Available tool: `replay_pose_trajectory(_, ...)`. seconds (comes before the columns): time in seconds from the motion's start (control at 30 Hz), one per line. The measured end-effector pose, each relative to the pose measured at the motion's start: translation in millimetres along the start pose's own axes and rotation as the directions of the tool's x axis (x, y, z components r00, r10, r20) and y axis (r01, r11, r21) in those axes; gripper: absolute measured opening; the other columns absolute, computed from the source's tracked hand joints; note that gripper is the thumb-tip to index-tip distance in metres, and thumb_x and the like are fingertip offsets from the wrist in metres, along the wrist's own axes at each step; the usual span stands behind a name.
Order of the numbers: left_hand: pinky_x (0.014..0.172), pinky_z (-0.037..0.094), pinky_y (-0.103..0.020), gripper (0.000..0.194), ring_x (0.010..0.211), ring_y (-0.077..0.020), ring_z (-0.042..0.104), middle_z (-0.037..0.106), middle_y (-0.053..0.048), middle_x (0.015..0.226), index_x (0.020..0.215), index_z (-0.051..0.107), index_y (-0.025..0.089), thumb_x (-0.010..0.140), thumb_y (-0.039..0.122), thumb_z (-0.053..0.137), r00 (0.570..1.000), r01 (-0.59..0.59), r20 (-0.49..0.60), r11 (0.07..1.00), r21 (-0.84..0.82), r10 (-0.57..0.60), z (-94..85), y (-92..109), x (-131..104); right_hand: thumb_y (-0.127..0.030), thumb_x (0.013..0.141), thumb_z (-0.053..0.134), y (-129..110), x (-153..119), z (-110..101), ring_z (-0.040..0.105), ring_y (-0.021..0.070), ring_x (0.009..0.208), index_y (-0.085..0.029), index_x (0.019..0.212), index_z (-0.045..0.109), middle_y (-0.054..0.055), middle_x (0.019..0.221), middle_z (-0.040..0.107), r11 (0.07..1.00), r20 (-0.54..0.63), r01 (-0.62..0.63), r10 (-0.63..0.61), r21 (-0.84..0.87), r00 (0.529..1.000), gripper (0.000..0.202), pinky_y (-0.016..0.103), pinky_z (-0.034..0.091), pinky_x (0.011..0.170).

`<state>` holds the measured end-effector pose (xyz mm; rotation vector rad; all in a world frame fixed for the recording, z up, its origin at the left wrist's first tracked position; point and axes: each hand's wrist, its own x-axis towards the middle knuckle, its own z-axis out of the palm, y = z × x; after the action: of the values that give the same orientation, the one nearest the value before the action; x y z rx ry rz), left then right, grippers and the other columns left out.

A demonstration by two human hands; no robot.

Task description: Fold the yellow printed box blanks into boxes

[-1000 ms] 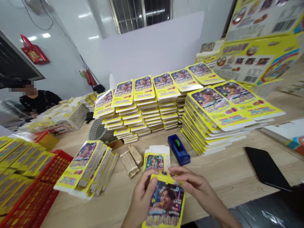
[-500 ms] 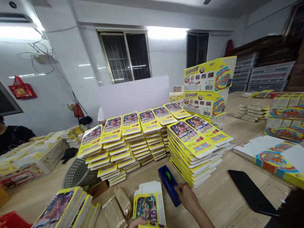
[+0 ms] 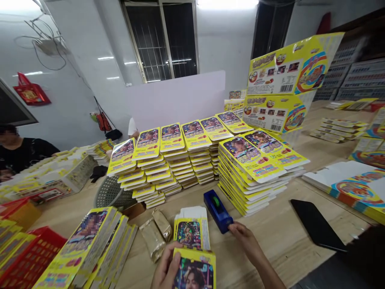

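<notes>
Held box: a yellow printed box (image 3: 195, 275) at the bottom edge of the view, above the near side of the table (image 3: 231, 267), its lower part cut off.
Left hand: the left hand (image 3: 165, 267) is clamped on the yellow printed box at its left side, thumb on the printed face.
Right hand: the right hand (image 3: 245, 241) has its fingertips at the near end of the tape dispenser; I cannot tell whether they pinch any tape.
Tape dispenser: the blue tape dispenser (image 3: 221, 222) rests on the table with a green roll (image 3: 215, 202) in it.
Open carton: an open carton (image 3: 189, 235) lies just beyond the yellow printed box, white flaps away from the person.
Gold packets: two gold packets (image 3: 152, 239) lie side by side, left of the open carton.
Left side: a leaning row of boxes (image 3: 87, 245), then a red basket (image 3: 33, 257) with yellow boxes in it.
Right side: a black phone (image 3: 317, 224) lies flat, well apart from the dispenser.
Behind: tall stacks of yellow packs (image 3: 171, 146), with a grey perforated basket (image 3: 110, 194) at their left end.
Far left: a co-worker in a black top (image 3: 28, 152).
</notes>
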<state>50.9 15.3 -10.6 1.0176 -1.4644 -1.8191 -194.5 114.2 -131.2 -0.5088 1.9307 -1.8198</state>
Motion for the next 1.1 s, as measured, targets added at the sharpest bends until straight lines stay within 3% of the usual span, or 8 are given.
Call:
replay_pose_trajectory(0.13, 0.073, 0.046, -0.024, 0.040, 0.081, -0.0178, 0.059, 0.066, 0.002, 0.085, 0.089, 0.061, 0.023, 0.069, 0.057, 0.066, 0.999, -0.013, -0.034, 0.999, 0.049, 0.015, 1.3, 2, 3, -0.072, 0.050, 0.067, 0, -11, -3, 0.062, 0.0284, 0.079, -0.018, 0.056, 0.064, 0.009, 0.076, 0.066, 0.998, 0.024, -0.003, 0.002, 0.056, 1.000, 0.054, 0.042, 0.049, 0.078)
replay_pose_trajectory(0.37, 0.065, 0.044, -0.023, 0.034, 0.073, -0.0145, 0.053, 0.057, 0.002, 0.080, 0.094, 0.056, 0.022, 0.079, 0.053, 0.057, 0.946, -0.013, 0.322, 0.989, 0.150, -0.036, 2.2, 7, 8, -0.051, 0.069, 0.068, -71, -49, -21, 0.036, 0.0071, 0.041, -0.016, 0.087, 0.070, -0.003, 0.060, 0.053, 0.997, 0.275, -0.004, -0.016, 0.074, 0.961, 0.039, 0.021, 0.027, 0.039)
replay_pose_trajectory(0.47, 0.067, 0.041, -0.022, 0.029, 0.075, -0.0139, 0.051, 0.055, 0.001, 0.083, 0.095, 0.057, 0.021, 0.084, 0.048, 0.052, 0.875, -0.111, 0.483, 0.959, 0.261, -0.030, 6.1, 12, 12, -0.034, 0.084, 0.055, -122, -59, -18, 0.046, 0.0103, 0.053, -0.024, 0.133, 0.048, -0.003, 0.068, 0.055, 0.985, 0.657, 0.164, -0.091, -0.051, 0.748, 0.050, 0.021, 0.037, 0.050)
replay_pose_trajectory(0.57, 0.070, 0.040, -0.022, 0.028, 0.077, -0.0136, 0.049, 0.054, 0.000, 0.084, 0.097, 0.057, 0.020, 0.088, 0.044, 0.048, 0.816, -0.205, 0.578, 0.930, 0.305, -0.010, 11.5, 19, 14, -0.017, 0.085, 0.050, -158, -66, -8, 0.052, 0.0119, 0.063, -0.030, 0.145, 0.023, -0.004, 0.072, 0.059, 0.900, 0.857, 0.414, -0.104, -0.135, 0.505, 0.067, 0.021, 0.039, 0.061)
replay_pose_trajectory(0.73, 0.079, 0.041, -0.025, 0.028, 0.086, -0.0158, 0.051, 0.057, -0.003, 0.090, 0.097, 0.059, 0.018, 0.089, 0.041, 0.046, 0.755, -0.284, 0.655, 0.914, 0.290, 0.027, 13.1, 33, 9, -0.010, 0.076, 0.060, -170, -72, 8, 0.049, 0.0136, 0.061, -0.033, 0.145, 0.023, -0.005, 0.071, 0.059, 0.742, 0.893, 0.627, -0.089, -0.236, 0.441, 0.082, 0.020, 0.032, 0.057)
replay_pose_trajectory(0.9, 0.080, 0.041, -0.024, 0.031, 0.087, -0.0159, 0.053, 0.060, -0.004, 0.092, 0.100, 0.062, 0.019, 0.087, 0.045, 0.050, 0.753, -0.256, 0.658, 0.922, 0.290, 0.002, 1.8, 34, -3, -0.015, 0.066, 0.072, -153, -68, 14, 0.045, 0.0116, 0.055, -0.034, 0.144, 0.024, -0.008, 0.062, 0.052, 0.886, 0.878, 0.385, 0.050, -0.258, 0.475, 0.093, 0.019, 0.028, 0.051)
replay_pose_trajectory(1.0, 0.072, 0.041, -0.022, 0.036, 0.078, -0.0133, 0.054, 0.060, -0.003, 0.086, 0.096, 0.064, 0.018, 0.081, 0.051, 0.057, 0.720, -0.093, 0.694, 0.987, 0.128, -0.022, -0.5, 28, -16, -0.031, 0.065, 0.075, -135, -68, 26, 0.035, 0.0097, 0.049, -0.027, 0.145, 0.022, -0.010, 0.056, 0.043, 0.987, 0.899, 0.008, 0.141, -0.158, 0.414, 0.097, 0.018, 0.025, 0.047)
replay_pose_trajectory(1.1, 0.069, 0.041, -0.019, 0.039, 0.079, -0.0106, 0.057, 0.061, -0.003, 0.093, 0.102, 0.061, 0.020, 0.076, 0.048, 0.066, 0.678, 0.112, 0.735, 0.986, -0.120, 0.012, 0.5, 31, -28, -0.044, 0.070, 0.069, -113, -77, 46, 0.037, 0.0108, 0.049, -0.024, 0.140, 0.036, -0.007, 0.055, 0.045, 0.995, 0.894, -0.070, 0.098, -0.075, 0.438, 0.080, 0.020, 0.032, 0.049)
